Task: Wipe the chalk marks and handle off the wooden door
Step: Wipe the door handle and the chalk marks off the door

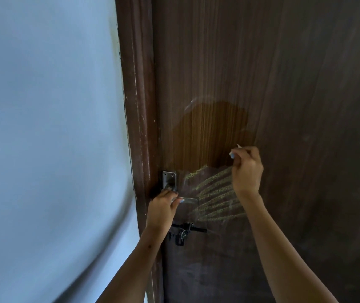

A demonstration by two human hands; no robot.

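The dark wooden door (306, 84) fills the right side of the view. Pale yellowish chalk marks (214, 193) fan out in streaks to the right of the metal handle (189, 200) and its plate (169, 180). Above them is a lighter, damp-looking wiped patch (209, 132). My left hand (161, 208) grips the handle lever near the plate. My right hand (247, 171) is closed against the door at the upper right edge of the chalk marks. A small white scrap, seemingly a wipe (238, 146), pokes out above its fingers; most of it is hidden in the fist.
A black sliding latch with a small padlock (183, 231) sits just below the handle. The brown door frame (139, 106) runs up the left edge of the door. A pale blue wall (43, 127) covers the left half of the view.
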